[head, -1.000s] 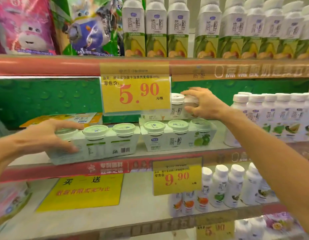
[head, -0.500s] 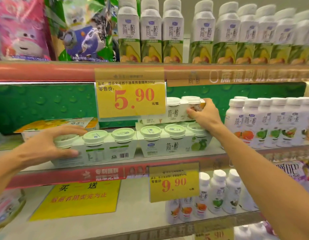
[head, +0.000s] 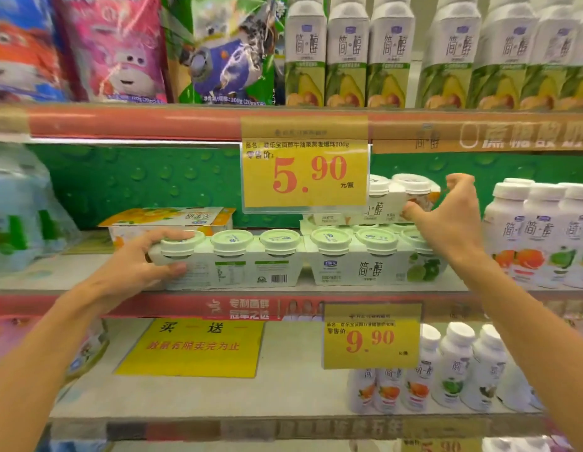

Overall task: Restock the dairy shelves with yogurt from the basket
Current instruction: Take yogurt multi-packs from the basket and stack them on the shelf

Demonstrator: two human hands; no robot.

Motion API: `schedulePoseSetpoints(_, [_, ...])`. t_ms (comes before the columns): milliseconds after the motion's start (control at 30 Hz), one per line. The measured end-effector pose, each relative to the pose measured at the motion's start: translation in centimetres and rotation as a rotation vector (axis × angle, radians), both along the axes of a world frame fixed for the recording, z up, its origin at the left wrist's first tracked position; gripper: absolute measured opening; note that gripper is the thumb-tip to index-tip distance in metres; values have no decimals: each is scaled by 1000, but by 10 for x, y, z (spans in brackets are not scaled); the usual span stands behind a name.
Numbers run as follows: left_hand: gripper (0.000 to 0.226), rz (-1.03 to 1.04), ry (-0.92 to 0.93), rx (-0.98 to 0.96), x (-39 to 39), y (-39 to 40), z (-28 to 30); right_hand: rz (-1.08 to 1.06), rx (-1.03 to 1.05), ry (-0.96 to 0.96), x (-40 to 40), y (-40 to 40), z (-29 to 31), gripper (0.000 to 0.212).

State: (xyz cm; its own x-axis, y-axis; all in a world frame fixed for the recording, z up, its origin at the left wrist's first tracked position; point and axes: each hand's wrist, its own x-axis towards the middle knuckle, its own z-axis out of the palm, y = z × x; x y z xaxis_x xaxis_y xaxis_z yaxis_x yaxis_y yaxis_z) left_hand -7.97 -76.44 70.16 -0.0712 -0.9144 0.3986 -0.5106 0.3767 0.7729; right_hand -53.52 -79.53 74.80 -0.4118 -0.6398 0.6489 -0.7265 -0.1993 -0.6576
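1. The left hand (head: 133, 265) grips the left end of a green-lidded yogurt three-pack (head: 228, 261) on the middle shelf (head: 71, 275), thumb over the first lid, fingers on the front face. Since a second ago the pack has slid right and now touches the neighbouring lime three-pack (head: 368, 259) at its 3 o'clock.
2. The right hand (head: 453, 220) has moved from on top of the stacked upper pack (head: 398, 199) to its right end. Thumb and curled fingers seem to pinch it, though the 5.90 price tag (head: 305, 171) hides much of the pack.
3. The upper pack sits on the lime pack's back row, at 12 o'clock from it.
4. Judgement: both packs are shelved, and only squaring up remains. The basket is out of view.
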Motion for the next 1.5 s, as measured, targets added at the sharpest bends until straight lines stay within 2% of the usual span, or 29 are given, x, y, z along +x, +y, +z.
schedulePoseSetpoints(100, [55,-4,-43,-12,2,-3,-2,63,-303,171,35,29,-14,40])
schedulePoseSetpoints(167, [63,-8,6,15,2,-5,-5,241,-314,272,65,43,-21,33])
schedulePoseSetpoints(200, [69,1,46,36,2,-6,-7,335,-246,268,81,49,-22,36])
schedulePoseSetpoints(300, [67,35,61,51,-3,-5,-7,503,-15,70,119,53,-21,50])
schedulePoseSetpoints(400, [63,57,39,32,-3,-4,-7,396,-11,-15,126,47,-16,55])
schedulePoseSetpoints(467, [67,44,56,57,1,-3,-7,393,-29,-172,121,49,-17,56])
schedulePoseSetpoints(500, [70,30,62,72,4,-3,-6,386,-35,-192,120,51,-21,55])
schedulePoseSetpoints(600, [74,-22,56,100,10,-4,-2,313,-43,123,123,53,-35,48])
schedulePoseSetpoints(700, [74,-44,59,97,10,-3,1,433,54,488,143,53,-37,64])
schedulePoseSetpoints(800, [78,-57,64,101,12,-4,1,439,156,798,168,44,-31,81])
schedulePoseSetpoints(867, [76,-48,68,92,15,-5,0,415,225,917,180,33,-25,90])
schedulePoseSetpoints(967, [71,-45,113,84,18,-6,-5,393,335,989,190,20,-17,93])
schedulePoseSetpoints(1033, [77,-41,157,69,22,-3,-6,438,337,956,192,16,-13,83])
schedulePoseSetpoints(1100, [96,-32,224,30,25,3,-4,519,288,846,195,19,-11,74])
schedulePoseSetpoints(1167, [105,-48,289,-9,26,9,-1,554,225,701,195,26,-10,77])
schedulePoseSetpoints(1267, [82,-88,365,-24,23,19,3,517,142,520,190,37,-13,80])
schedulePoseSetpoints(1367, [87,-84,373,-17,20,30,1,512,110,310,178,48,-22,97])
schedulePoseSetpoints(1400, [82,-65,378,-17,19,32,-2,528,102,270,174,52,-26,101])
schedulePoseSetpoints(1500, [42,-14,529,-44,17,37,-13,578,99,272,168,61,-36,98])
